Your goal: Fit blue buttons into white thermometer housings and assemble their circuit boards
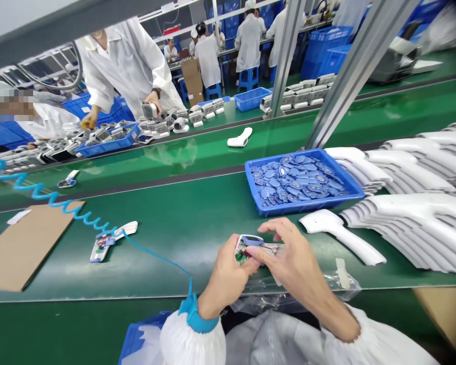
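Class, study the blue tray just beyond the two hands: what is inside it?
Many small blue pieces, heaped loosely in the blue tray. The heap covers the tray's floor and anything under its top layer.

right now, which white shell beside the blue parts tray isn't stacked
The single shell between the right hand and the stacked shells; those overlap.

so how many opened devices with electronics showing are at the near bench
2: one device in the left hand, another device farther left, crossed by the blue coiled cord.
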The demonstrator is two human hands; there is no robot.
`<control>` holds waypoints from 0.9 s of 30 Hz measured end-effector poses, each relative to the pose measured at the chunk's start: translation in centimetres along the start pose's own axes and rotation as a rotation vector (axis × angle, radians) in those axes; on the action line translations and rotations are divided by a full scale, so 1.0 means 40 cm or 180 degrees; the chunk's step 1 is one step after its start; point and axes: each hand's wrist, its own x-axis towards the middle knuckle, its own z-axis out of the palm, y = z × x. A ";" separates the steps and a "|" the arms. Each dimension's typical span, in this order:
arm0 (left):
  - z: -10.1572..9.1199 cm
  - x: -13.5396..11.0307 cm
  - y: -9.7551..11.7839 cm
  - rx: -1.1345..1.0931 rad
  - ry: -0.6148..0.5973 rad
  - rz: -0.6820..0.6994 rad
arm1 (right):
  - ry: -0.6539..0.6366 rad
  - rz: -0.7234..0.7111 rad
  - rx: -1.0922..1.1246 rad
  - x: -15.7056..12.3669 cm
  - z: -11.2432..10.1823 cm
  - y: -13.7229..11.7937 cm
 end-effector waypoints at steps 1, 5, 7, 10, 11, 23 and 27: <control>-0.009 -0.002 -0.003 -0.0139 -0.0028 -0.0085 | 0.0058 -0.0113 -0.0166 0.002 -0.032 0.028; -0.041 -0.012 0.003 -0.0427 -0.0148 -0.0321 | 0.0526 -0.0223 -0.2246 -0.012 -0.170 0.182; -0.048 -0.011 0.007 -0.0450 -0.0209 -0.0392 | 0.0491 -0.0232 -0.2948 -0.029 -0.207 0.257; -0.045 0.001 0.003 -0.0320 -0.0043 -0.0452 | 0.0343 -0.0315 -0.3075 -0.052 -0.218 0.329; -0.044 0.005 -0.001 -0.0323 0.0009 -0.0494 | 0.0326 -0.0367 -0.3027 -0.058 -0.217 0.339; -0.068 0.001 -0.008 -0.0707 -0.0448 -0.0186 | 0.0183 -0.1808 -0.2343 -0.087 -0.143 0.057; -0.057 -0.003 -0.009 -0.0426 -0.0416 -0.0043 | -0.0033 -0.1990 -0.2092 -0.062 -0.054 -0.013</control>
